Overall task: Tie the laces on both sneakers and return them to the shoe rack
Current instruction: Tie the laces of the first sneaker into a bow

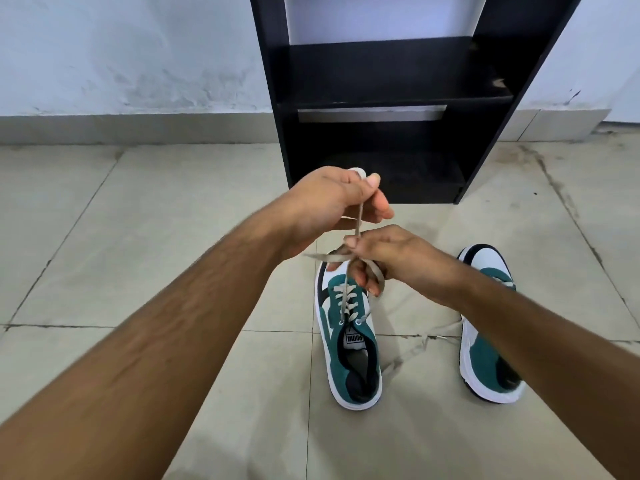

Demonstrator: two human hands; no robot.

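Two teal, white and black sneakers stand on the tiled floor. The left sneaker (349, 344) points away from me, its beige laces (347, 299) pulled up and loose. My left hand (332, 202) pinches one lace end high above the toe. Just below it, my right hand (384, 254) grips the other lace strand, which loops around its fingers. The right sneaker (485, 344) lies partly hidden behind my right forearm, with a loose lace trailing on the floor. The black shoe rack (388, 95) stands right ahead against the wall, its shelves bare.
Beige floor tiles (138, 220) with dark grout lines spread all around. A pale blue wall (121, 53) with a grey skirting runs behind the rack.
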